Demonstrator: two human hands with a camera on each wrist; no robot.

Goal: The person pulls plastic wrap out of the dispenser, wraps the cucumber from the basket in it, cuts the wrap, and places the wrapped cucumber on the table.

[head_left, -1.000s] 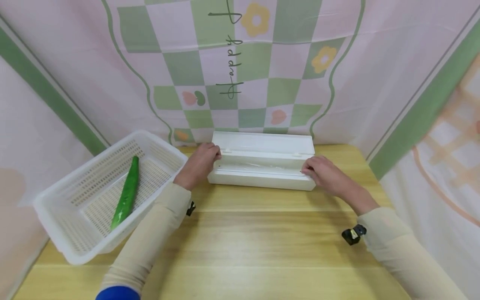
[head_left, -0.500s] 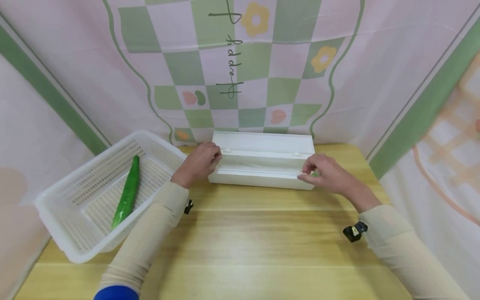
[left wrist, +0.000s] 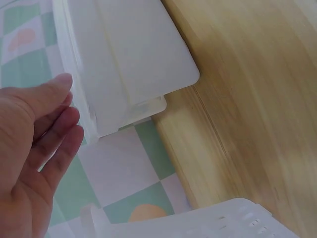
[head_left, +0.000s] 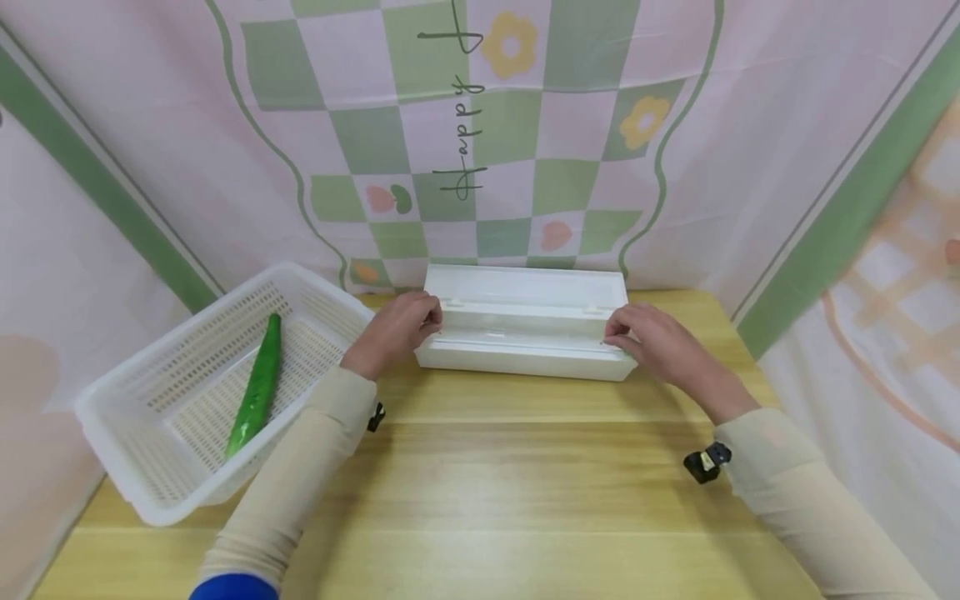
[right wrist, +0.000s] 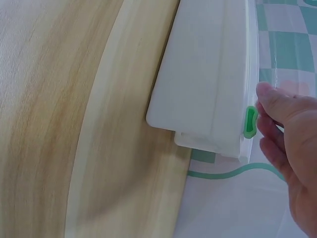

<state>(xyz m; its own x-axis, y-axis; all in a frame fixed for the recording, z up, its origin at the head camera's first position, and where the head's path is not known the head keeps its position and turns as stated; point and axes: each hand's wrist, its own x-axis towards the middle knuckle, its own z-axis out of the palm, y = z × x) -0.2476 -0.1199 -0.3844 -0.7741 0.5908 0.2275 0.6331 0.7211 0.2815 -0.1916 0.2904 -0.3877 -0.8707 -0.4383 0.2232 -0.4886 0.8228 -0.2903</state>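
Observation:
A long white cling film dispenser box point(head_left: 525, 360) stands at the back of the table, its lid point(head_left: 525, 285) raised. Shiny clear cling film point(head_left: 495, 335) shows in its opening. My left hand point(head_left: 397, 327) is at the box's left end, thumb and fingertips together, pinching what looks like the film's edge. At the right end my right hand point(head_left: 660, 343) pinches likewise by the front rim. The film between the fingertips is barely visible. A green slide cutter point(right wrist: 251, 122) sits on the box rim beside the right fingers in the right wrist view.
A white slotted plastic basket point(head_left: 112, 450) stands on the left of the wooden table point(head_left: 480, 483), with a long green vegetable point(head_left: 257, 387), perhaps a cucumber, in it. A checked cloth point(head_left: 504, 187) hangs right behind the box.
Half a second ago the right thumb and forefinger spread apart by the green cutter; now they are together again at the rim. The left hand stays at the box's left end.

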